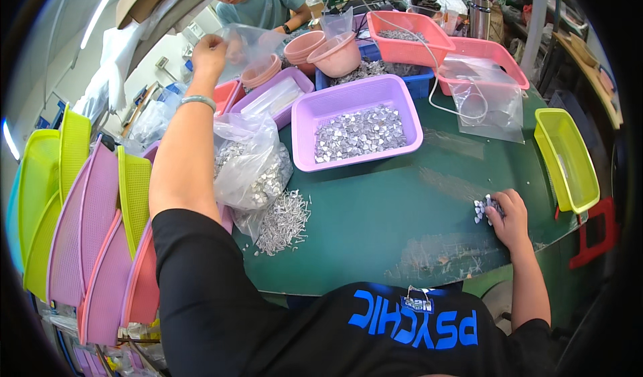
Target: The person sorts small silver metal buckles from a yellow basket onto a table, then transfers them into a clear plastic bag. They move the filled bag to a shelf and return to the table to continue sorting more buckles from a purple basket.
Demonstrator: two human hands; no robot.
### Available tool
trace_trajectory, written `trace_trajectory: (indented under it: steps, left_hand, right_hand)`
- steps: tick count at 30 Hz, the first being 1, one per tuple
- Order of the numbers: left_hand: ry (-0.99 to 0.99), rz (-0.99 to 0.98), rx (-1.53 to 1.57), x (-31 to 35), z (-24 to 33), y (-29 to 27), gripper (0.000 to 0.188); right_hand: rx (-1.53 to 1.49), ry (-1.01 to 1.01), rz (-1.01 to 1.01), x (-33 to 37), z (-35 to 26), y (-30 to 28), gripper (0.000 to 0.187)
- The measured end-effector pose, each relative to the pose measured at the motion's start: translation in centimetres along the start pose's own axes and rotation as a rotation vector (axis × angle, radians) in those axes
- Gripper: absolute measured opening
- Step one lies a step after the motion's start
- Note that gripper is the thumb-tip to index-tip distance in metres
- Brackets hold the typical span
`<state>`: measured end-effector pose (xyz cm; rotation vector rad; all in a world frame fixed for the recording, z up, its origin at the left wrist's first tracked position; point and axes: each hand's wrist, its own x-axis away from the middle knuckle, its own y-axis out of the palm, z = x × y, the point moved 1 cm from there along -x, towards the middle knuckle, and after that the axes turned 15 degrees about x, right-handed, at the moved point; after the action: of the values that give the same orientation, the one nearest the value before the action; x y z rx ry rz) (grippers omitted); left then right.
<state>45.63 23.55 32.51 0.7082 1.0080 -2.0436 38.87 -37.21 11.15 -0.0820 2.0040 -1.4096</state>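
My left arm reaches up and away to the far left. My left hand (209, 54) is closed in a pinch at the edge of a clear plastic bag (253, 45), which spreads out to its right. At the right side of the green table, my right hand (512, 217) rests low with curled fingers around a small cluster of silver metal pieces (485, 209). A purple basket (306, 132) in the middle holds many similar small silver pieces (362, 133). Left of it, a filled clear bag (249, 169) of metal pieces leans beside a heap of silver screw-like parts (284, 224).
Stacked green and purple baskets (80, 209) stand at the left. Pink bowls (335, 57), a blue crate (416, 86) and coral baskets (408, 32) line the far side. A yellow-green basket (569, 159) sits at the right edge. A person (261, 5) works opposite.
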Motion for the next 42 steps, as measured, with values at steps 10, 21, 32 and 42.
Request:
trace_trajectory:
  steps: [10, 21, 32, 42]
  left_hand:
    - [0.595, -0.575, 0.273, 12.4, 21.9, 2.0, 0.012]
    - [1.017, -0.854, 0.381, 27.5, 30.6, 0.5, 0.020]
    - [0.849, -0.770, 0.324, 29.3, 26.4, -0.4, 0.017]
    - [0.336, -0.850, 0.010, 31.2, 24.7, -0.2, 0.006]
  right_hand:
    - [-0.129, -0.207, 0.226, -3.9, -5.5, -7.5, 0.046]
    - [-0.967, -0.378, -0.040, -2.8, -13.4, -7.7, 0.054]
    - [-0.487, -0.442, -0.113, -0.8, -13.9, -6.9, 0.026]
    - [-0.371, -0.328, -0.056, 2.2, -9.8, -4.3, 0.055]
